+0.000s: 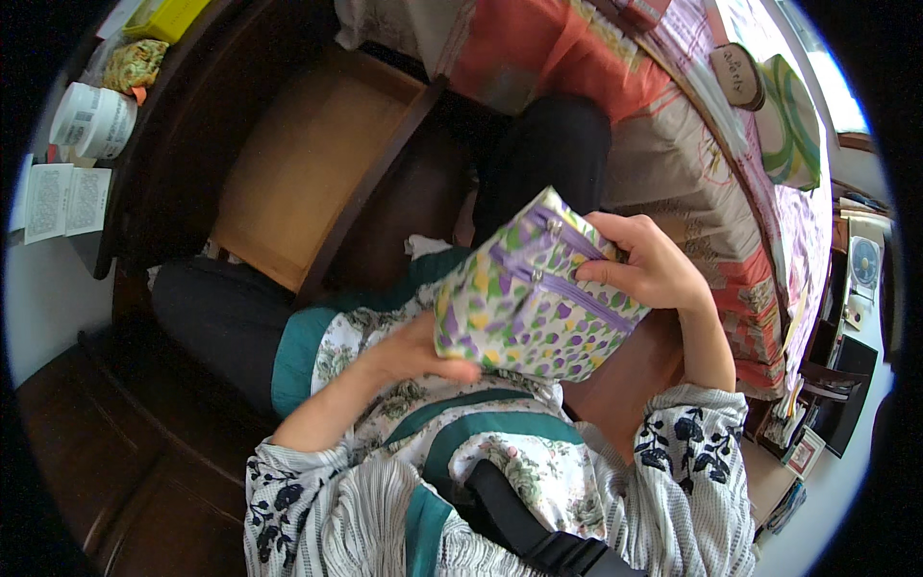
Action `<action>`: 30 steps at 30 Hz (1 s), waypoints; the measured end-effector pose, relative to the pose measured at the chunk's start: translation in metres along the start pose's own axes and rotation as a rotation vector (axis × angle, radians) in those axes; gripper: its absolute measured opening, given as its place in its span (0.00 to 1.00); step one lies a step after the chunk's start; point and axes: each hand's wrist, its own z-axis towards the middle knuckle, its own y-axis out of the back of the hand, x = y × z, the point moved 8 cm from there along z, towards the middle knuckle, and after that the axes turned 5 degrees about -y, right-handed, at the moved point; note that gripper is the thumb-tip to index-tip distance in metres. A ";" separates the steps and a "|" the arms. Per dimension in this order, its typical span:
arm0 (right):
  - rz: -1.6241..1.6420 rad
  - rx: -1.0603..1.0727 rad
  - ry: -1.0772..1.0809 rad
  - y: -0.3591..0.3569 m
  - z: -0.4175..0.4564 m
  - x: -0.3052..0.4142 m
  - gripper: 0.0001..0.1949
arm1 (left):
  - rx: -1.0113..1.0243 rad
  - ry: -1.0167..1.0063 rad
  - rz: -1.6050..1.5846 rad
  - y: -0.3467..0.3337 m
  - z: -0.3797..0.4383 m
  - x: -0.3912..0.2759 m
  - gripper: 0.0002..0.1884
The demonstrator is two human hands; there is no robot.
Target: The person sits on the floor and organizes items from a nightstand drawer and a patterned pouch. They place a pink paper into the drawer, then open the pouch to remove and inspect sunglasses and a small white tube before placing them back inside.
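A fabric pouch (pixel 541 303) with purple, green and yellow spots is held tilted above my lap. Two purple zippers run across its face, each with a metal pull. My right hand (pixel 649 263) grips its right edge, thumb on the front near the zippers. At the lower left corner, my left hand (pixel 418 357) supports the pouch, its thumb along the bottom edge and its fingers hidden behind. Beyond the pouch to the left, a dark wooden drawer (pixel 317 151) is pulled out, its light wooden bottom showing.
A bed with a patterned cover (pixel 649 151) stands on the right. On it are a tissue pack (pixel 789 126) and a round-ended object bearing writing (pixel 739 76). White tubs (pixel 94 120), a yellow box (pixel 166 18) and printed papers (pixel 68 202) are at the left. My knees flank the drawer.
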 end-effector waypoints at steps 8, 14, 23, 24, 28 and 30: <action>-0.228 0.098 0.150 -0.036 0.027 0.001 0.19 | -0.181 -0.012 0.149 0.018 0.006 -0.021 0.21; -0.320 -0.186 0.510 -0.053 0.013 0.030 0.24 | -0.342 -0.224 0.225 0.009 0.015 -0.032 0.13; -0.295 -0.293 0.803 -0.069 0.002 0.042 0.16 | -0.362 -0.190 0.349 0.001 0.010 -0.042 0.14; -0.301 -0.253 0.750 -0.071 0.003 0.039 0.10 | -0.357 -0.186 0.394 -0.001 0.009 -0.045 0.14; -0.207 -0.349 0.421 -0.050 -0.002 0.029 0.06 | -0.406 -0.174 0.539 0.008 0.008 -0.043 0.13; -0.397 -0.399 0.424 -0.037 -0.018 0.018 0.08 | -0.475 -0.170 0.421 0.023 0.000 -0.035 0.14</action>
